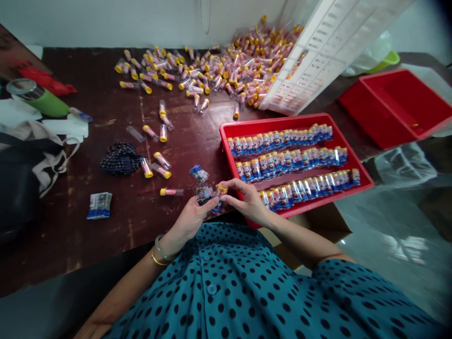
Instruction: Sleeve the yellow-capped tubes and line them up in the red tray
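Close to the table's front edge, my two hands meet. The fingers of my right hand point(249, 200) pinch a small clear tube with a yellow cap point(221, 189). My left hand point(193, 214) is closed on blue-printed clear plastic sleeves point(204, 194) right beside that tube; whether the tube is inside a sleeve I cannot tell. Just beyond my fingers, more loose printed sleeves point(199, 173) lie on the table. One yellow-capped tube point(171, 192) rests to the left of my left hand. On the right, a red tray point(226, 136) holds three rows of sleeved tubes point(278, 162).
A big heap of yellow-capped tubes point(226, 70) spreads along the wall. A white perforated crate point(300, 70) leans behind the tray, and a red bin point(384, 108) stands at right. At left are a stack of printed sleeves point(99, 205), dark checked cloth point(120, 158) and a green bottle point(45, 100).
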Action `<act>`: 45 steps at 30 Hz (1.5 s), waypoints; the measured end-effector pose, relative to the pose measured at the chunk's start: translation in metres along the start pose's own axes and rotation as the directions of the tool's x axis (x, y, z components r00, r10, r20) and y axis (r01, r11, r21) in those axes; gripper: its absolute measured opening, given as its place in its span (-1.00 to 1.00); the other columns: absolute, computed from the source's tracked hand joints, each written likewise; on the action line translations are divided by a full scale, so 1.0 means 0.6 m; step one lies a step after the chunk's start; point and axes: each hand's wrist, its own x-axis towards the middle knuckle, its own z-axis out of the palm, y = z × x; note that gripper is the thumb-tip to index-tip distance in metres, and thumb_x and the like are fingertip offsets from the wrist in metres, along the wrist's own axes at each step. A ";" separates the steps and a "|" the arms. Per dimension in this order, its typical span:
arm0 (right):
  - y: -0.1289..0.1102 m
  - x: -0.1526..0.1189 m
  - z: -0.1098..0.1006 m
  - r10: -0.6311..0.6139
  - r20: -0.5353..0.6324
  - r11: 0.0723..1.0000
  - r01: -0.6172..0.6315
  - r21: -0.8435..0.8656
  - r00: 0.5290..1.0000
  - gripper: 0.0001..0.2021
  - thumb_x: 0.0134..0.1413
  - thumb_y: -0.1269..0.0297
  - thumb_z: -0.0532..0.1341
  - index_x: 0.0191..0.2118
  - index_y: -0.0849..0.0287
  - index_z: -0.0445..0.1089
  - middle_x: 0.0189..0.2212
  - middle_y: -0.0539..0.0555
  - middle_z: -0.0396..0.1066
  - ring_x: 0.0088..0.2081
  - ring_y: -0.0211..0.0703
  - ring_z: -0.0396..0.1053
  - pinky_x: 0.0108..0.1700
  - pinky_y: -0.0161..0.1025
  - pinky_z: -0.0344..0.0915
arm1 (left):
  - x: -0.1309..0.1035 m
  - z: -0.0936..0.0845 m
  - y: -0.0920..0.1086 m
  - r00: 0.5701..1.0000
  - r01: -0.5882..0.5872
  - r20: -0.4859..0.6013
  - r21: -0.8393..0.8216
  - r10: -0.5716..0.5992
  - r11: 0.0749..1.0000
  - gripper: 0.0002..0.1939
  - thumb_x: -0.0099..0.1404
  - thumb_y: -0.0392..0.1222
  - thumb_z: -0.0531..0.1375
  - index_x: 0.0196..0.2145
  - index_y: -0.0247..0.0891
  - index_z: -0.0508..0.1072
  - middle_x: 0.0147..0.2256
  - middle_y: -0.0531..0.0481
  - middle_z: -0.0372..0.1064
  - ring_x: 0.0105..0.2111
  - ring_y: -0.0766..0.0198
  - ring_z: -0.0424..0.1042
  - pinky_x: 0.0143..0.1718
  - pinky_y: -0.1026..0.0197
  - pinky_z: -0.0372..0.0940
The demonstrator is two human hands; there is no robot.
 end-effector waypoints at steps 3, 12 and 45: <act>0.007 -0.009 -0.002 0.016 -0.030 0.997 -0.014 0.072 0.999 -0.79 0.14 0.16 0.33 -0.16 0.12 0.43 -0.12 0.05 0.49 -0.13 -0.14 0.47 -0.03 -0.18 0.42 | 0.001 0.004 -0.003 1.000 -0.001 -0.008 0.027 0.001 1.000 -0.67 0.07 -0.08 0.43 -0.21 -0.25 0.61 -0.30 0.00 0.58 -0.36 0.28 0.46 -0.27 0.26 0.36; 0.012 -0.005 -0.030 0.028 -0.102 0.970 -0.002 0.245 0.994 -0.68 0.19 0.12 0.27 0.01 0.08 0.32 -0.14 0.07 0.44 -0.07 -0.14 0.43 0.04 -0.16 0.37 | 0.009 0.031 0.001 0.991 0.100 -0.100 0.101 -0.089 0.990 -0.48 0.09 0.12 0.38 -0.08 -0.24 0.55 -0.28 -0.05 0.58 -0.37 0.23 0.52 -0.26 0.20 0.45; 0.037 0.458 0.106 -0.184 0.522 0.523 0.532 -0.666 0.833 -0.75 0.20 0.54 0.15 -0.05 0.21 0.45 -0.01 0.17 0.44 0.01 -0.07 0.34 0.06 -0.17 0.23 | -0.005 -0.078 0.021 0.939 -0.157 -0.268 0.219 0.214 0.963 -0.58 0.08 0.02 0.38 -0.21 -0.33 0.48 -0.42 -0.07 0.53 -0.47 0.19 0.50 -0.56 0.24 0.38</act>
